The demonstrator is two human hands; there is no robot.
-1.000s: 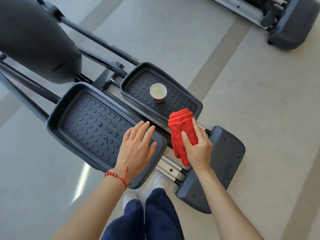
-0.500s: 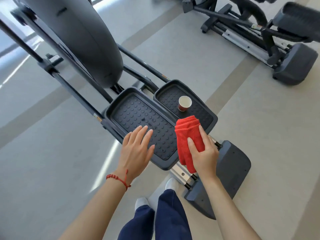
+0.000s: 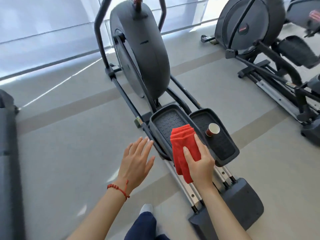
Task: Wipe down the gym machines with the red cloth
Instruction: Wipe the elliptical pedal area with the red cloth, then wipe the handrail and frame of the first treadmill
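Holding folded red cloth [image 3: 185,149] in our right hand [image 3: 201,164], directly above left pedal [image 3: 167,123]; left hand [image 3: 136,159] spread, empty, beside pedal.

Red against grey: your cloth and the machines' colours

You hold a bright red cloth [image 3: 184,149], folded in plain, unpatterned layers, and a red beaded string bracelet [image 3: 119,188] circles your left wrist. The elliptical machine [image 3: 142,54] before you is dark charcoal grey, and its two pedals [image 3: 166,122] carry a pattern of raised round dots on black. Its rails [image 3: 183,186] are silvery metal. The paper cup [image 3: 212,129] on the right-hand pedal is dark red outside and cream-white inside. The floor [image 3: 69,153] is pale grey with broader beige-grey bands crossing it. Your trousers [image 3: 143,226] are navy blue, your shoe [image 3: 146,207] white.
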